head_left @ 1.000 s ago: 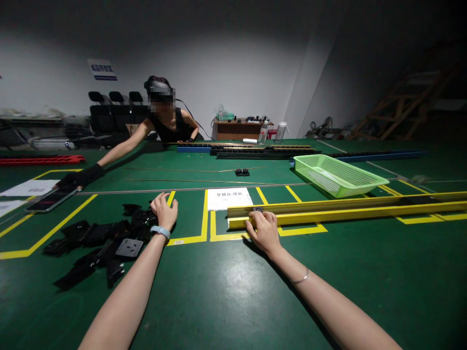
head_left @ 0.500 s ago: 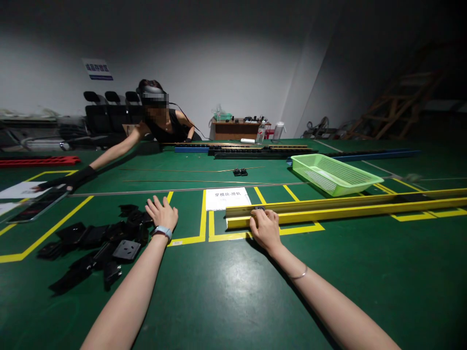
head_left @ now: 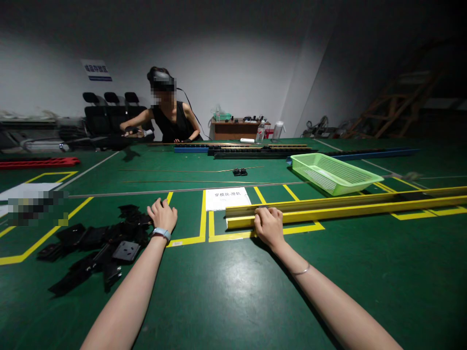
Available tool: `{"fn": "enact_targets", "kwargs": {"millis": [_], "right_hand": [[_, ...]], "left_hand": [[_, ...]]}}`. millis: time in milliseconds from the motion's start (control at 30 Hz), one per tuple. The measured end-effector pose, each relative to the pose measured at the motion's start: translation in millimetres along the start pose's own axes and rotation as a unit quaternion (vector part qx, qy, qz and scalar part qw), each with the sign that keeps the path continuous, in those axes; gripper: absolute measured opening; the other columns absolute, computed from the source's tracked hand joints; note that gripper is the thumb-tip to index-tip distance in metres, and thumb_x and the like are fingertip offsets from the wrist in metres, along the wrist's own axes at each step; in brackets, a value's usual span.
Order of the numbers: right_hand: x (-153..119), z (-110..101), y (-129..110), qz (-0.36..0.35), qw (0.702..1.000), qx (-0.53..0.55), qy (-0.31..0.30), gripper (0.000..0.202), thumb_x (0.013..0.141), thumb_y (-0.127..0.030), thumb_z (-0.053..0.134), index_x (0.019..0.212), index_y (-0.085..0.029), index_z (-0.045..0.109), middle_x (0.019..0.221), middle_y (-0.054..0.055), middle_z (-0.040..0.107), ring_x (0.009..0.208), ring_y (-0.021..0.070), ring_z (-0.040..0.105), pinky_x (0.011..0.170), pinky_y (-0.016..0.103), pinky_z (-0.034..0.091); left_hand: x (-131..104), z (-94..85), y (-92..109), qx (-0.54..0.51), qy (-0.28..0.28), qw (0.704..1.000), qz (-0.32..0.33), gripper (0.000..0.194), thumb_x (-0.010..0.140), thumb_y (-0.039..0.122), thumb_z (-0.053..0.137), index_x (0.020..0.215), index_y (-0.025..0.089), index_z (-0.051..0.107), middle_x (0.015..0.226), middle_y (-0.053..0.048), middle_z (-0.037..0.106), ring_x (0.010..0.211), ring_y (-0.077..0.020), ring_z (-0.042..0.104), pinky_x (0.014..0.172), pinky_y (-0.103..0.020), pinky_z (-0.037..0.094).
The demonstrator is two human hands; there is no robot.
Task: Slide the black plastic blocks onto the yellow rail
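Observation:
My left hand rests on the green table, its fingers apart and slightly bent, holding nothing. Right beside it lies a loose pile of black socket modules, one with its slotted face up. At the left end of a long yellow rail, my right hand curls its fingers over the near wall. A sliver of a black socket module shows at those fingertips inside the channel; the hand hides most of it.
Behind the rail stands a light green basket. A white paper sign lies near the rail's end. Two small black pieces and thin rods lie farther back. A co-worker is across the table, near dark rails.
My right hand has shifted slightly right along the rail, which stays in place. My left fingers have bent a little more. The co-worker has drawn an arm back from the left and straightened up.

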State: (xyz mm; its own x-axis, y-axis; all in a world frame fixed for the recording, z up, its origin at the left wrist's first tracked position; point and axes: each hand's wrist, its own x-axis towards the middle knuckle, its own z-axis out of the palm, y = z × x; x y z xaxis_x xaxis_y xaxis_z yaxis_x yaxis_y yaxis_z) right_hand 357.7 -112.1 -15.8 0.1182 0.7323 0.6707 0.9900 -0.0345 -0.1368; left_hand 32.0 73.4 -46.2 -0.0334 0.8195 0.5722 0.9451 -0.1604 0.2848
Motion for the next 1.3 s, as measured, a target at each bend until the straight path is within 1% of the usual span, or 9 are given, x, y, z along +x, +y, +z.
{"fn": "enact_targets", "kwargs": {"millis": [100,167,367,467,567,667,800,1100,1300], "right_hand": [[1.0,0.2,2.3,0.004,1.000,-0.009,-0.002,0.019,0.088,-0.027,0.041,0.088,-0.022,0.059,0.085,0.003,0.062,0.085,0.0207,0.043,0.083,0.037,0.024],[1.5,0.2,4.4,0.005,1.000,-0.012,0.003,0.019,0.088,-0.027,0.041,0.087,-0.022,0.059,0.084,0.004,0.062,0.084,0.0205,0.043,0.083,0.037,0.024],[3.3,0.0,12.5,0.001,1.000,-0.009,0.022,0.019,0.087,-0.026,0.041,0.083,-0.021,0.059,0.081,0.004,0.062,0.082,0.0199,0.043,0.083,0.038,0.024],[4.1,0.8,17.3,0.002,1.000,-0.014,0.023,0.019,0.087,-0.026,0.041,0.082,-0.021,0.059,0.079,0.003,0.063,0.081,0.0197,0.043,0.083,0.038,0.024],[4.5,2.2,22.0,0.002,0.999,-0.017,0.030,0.020,0.087,-0.026,0.042,0.080,-0.021,0.060,0.076,0.003,0.062,0.080,0.0197,0.044,0.083,0.038,0.024],[4.7,3.6,25.9,-0.001,0.999,-0.023,0.036,0.020,0.086,-0.025,0.043,0.080,-0.021,0.061,0.075,0.003,0.063,0.080,0.0197,0.044,0.083,0.038,0.024],[4.9,4.3,28.8,-0.008,0.999,-0.026,0.038,0.019,0.086,-0.025,0.044,0.079,-0.022,0.062,0.074,0.003,0.063,0.080,0.0195,0.045,0.083,0.038,0.025],[6.5,5.0,40.2,-0.020,0.998,-0.021,0.049,0.019,0.086,-0.025,0.045,0.076,-0.022,0.061,0.072,0.002,0.062,0.079,0.0190,0.045,0.085,0.037,0.026],[7.0,4.5,51.4,-0.017,0.998,-0.025,0.060,0.020,0.085,-0.025,0.045,0.073,-0.022,0.060,0.068,0.002,0.061,0.077,0.0193,0.044,0.084,0.038,0.026]], "left_hand": [[2.7,4.1,-1.9,-0.037,-0.012,0.999,0.039,0.040,0.078,0.024,0.051,0.115,0.009,0.050,0.122,-0.019,0.044,0.118,-0.0320,0.038,0.098,-0.049,0.033],[4.3,7.0,-3.5,-0.060,-0.019,0.996,0.062,0.039,0.078,0.023,0.051,0.115,0.011,0.051,0.119,-0.017,0.044,0.115,-0.0307,0.040,0.096,-0.045,0.037],[7.0,14.8,-9.4,-0.079,-0.007,0.995,0.064,0.043,0.078,0.023,0.051,0.119,0.010,0.049,0.124,-0.018,0.042,0.119,-0.0314,0.038,0.101,-0.045,0.033],[6.9,17.4,-11.6,-0.081,-0.023,0.994,0.064,0.045,0.081,0.023,0.048,0.123,0.009,0.047,0.127,-0.019,0.045,0.121,-0.0303,0.037,0.102,-0.043,0.031],[5.8,16.4,-11.3,-0.068,-0.038,0.996,0.050,0.046,0.082,0.023,0.047,0.126,0.010,0.045,0.128,-0.018,0.048,0.118,-0.0307,0.040,0.100,-0.046,0.031],[4.6,13.3,-9.4,-0.048,-0.045,0.997,0.026,0.046,0.082,0.024,0.048,0.126,0.013,0.046,0.126,-0.016,0.052,0.115,-0.0319,0.043,0.095,-0.048,0.033],[4.6,11.5,-8.6,-0.042,-0.049,0.998,0.024,0.045,0.082,0.024,0.049,0.125,0.014,0.048,0.122,-0.016,0.055,0.114,-0.0312,0.044,0.093,-0.046,0.035],[5.2,11.7,-10.6,-0.039,-0.052,0.998,0.025,0.045,0.083,0.027,0.050,0.126,0.014,0.047,0.118,-0.018,0.053,0.112,-0.0310,0.045,0.091,-0.046,0.038],[6.6,15.0,-13.4,-0.055,-0.032,0.997,0.040,0.050,0.081,0.027,0.053,0.128,0.012,0.044,0.112,-0.016,0.051,0.110,-0.0294,0.043,0.095,-0.045,0.037]]}}
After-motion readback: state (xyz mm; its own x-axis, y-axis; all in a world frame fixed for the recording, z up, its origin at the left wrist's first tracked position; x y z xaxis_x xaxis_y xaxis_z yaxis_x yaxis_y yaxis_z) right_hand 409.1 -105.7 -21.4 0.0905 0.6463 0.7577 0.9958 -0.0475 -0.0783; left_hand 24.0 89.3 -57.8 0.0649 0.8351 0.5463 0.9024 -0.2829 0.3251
